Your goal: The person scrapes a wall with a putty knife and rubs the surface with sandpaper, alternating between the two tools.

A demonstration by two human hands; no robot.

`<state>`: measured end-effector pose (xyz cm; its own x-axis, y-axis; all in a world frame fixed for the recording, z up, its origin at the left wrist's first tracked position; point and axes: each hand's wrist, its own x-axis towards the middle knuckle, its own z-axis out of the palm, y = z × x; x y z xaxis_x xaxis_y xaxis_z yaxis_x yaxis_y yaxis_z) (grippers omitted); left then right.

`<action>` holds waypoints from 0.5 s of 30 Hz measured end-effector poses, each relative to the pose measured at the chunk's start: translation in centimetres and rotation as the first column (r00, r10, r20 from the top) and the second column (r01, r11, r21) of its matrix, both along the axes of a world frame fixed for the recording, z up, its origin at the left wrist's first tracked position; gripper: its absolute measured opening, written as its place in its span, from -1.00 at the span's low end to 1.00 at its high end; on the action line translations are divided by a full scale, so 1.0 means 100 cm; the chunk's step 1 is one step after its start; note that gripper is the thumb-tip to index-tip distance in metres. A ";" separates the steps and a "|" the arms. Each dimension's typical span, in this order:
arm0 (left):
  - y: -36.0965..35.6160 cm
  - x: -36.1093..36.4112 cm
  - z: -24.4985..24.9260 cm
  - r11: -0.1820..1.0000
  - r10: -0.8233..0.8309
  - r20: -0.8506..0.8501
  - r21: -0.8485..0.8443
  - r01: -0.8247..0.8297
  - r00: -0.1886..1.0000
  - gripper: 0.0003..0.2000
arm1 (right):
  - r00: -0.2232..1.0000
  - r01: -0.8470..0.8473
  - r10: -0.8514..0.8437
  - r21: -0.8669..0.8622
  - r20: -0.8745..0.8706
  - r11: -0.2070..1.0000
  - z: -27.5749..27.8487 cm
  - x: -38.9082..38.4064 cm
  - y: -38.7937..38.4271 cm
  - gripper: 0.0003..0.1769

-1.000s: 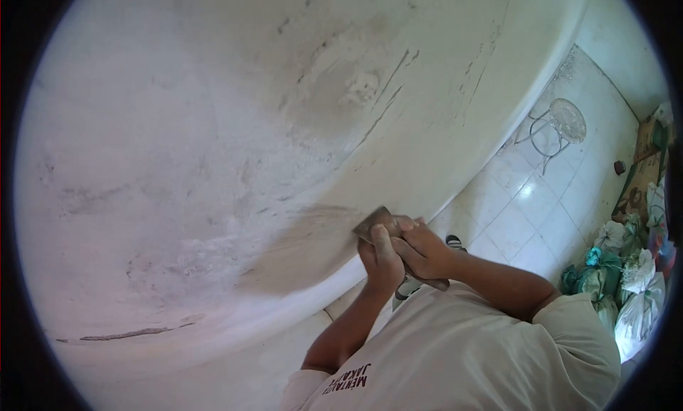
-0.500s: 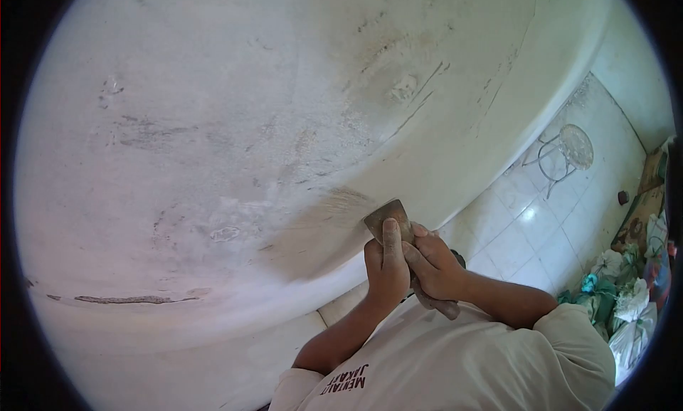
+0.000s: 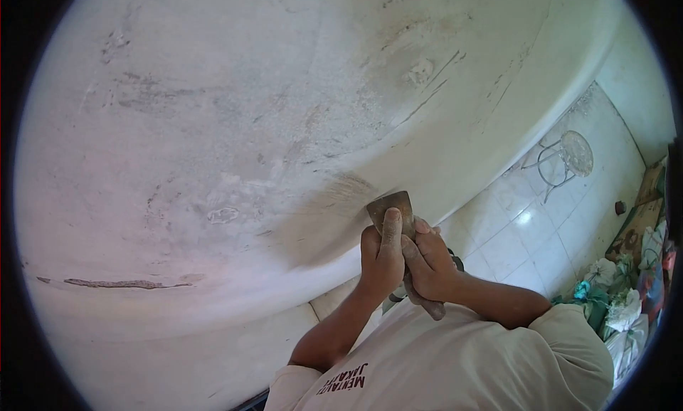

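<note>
Both of my hands are closed around a scraper with a wide, worn metal blade (image 3: 391, 199). My left hand (image 3: 383, 260) has its thumb laid along the blade's face. My right hand (image 3: 432, 270) wraps the handle from the other side, and the handle's dusty end pokes out below it. The blade's edge touches or sits very close to the pale, curved wall surface (image 3: 341, 226), beside a shadowed patch with brownish scrape marks. Exact contact is hard to make out. Dust coats my fingers.
Gouges, scuffs and a long crack (image 3: 128, 283) mark the wall surface. Beyond its lower edge lies a tiled floor (image 3: 509, 233) with a round stool (image 3: 575, 153). Tied bags (image 3: 626, 311) and cardboard (image 3: 637, 219) crowd the far right.
The view has shifted slightly. The scraper has turned a little, its blade now pointing more straight up in the picture. Both hands keep their hold.
</note>
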<state>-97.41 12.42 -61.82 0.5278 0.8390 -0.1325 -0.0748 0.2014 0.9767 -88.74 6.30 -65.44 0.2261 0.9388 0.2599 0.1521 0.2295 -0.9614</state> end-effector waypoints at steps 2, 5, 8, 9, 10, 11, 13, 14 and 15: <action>0.000 -0.001 0.001 0.998 0.023 -0.064 0.059 -0.020 0.998 -0.46 | 1.000 0.017 -0.017 0.039 0.021 0.999 0.004 0.000 0.004 -0.78; 0.010 0.004 0.013 0.999 0.016 0.164 0.046 -0.024 0.986 -0.56 | 0.999 -0.014 0.012 0.047 0.047 0.999 0.024 0.008 0.014 -0.78; 0.010 0.003 0.015 0.999 -0.017 0.120 0.049 0.011 0.993 -0.57 | 0.998 -0.049 0.048 -0.009 -0.039 0.999 0.026 0.007 0.014 -0.74; 0.008 0.001 0.010 0.999 -0.012 0.038 0.046 0.011 0.999 -0.55 | 0.998 -0.006 0.005 -0.015 -0.060 1.000 0.019 0.001 0.010 -0.74; 0.007 0.001 0.010 0.999 -0.023 0.017 0.046 0.022 1.000 -0.53 | 0.996 0.040 -0.041 -0.022 -0.079 0.999 0.014 -0.001 0.008 -0.74; 0.007 0.002 0.009 0.998 -0.034 -0.004 0.043 0.035 0.999 -0.50 | 0.998 0.028 -0.028 -0.002 -0.057 1.000 0.013 0.001 0.010 -0.75; 0.005 0.001 0.007 0.998 -0.053 -0.008 0.019 0.053 0.999 -0.48 | 1.000 0.003 -0.002 0.021 -0.023 1.000 0.008 0.002 0.007 -0.76; 0.004 0.001 0.005 0.999 -0.054 0.016 0.004 0.054 0.998 -0.49 | 1.000 -0.007 0.006 -0.011 -0.025 1.000 0.007 0.003 0.005 -0.75; 0.005 0.001 0.004 0.999 -0.054 0.041 -0.006 0.054 0.998 -0.49 | 1.000 -0.017 0.016 -0.038 -0.025 0.999 0.010 0.003 0.005 -0.74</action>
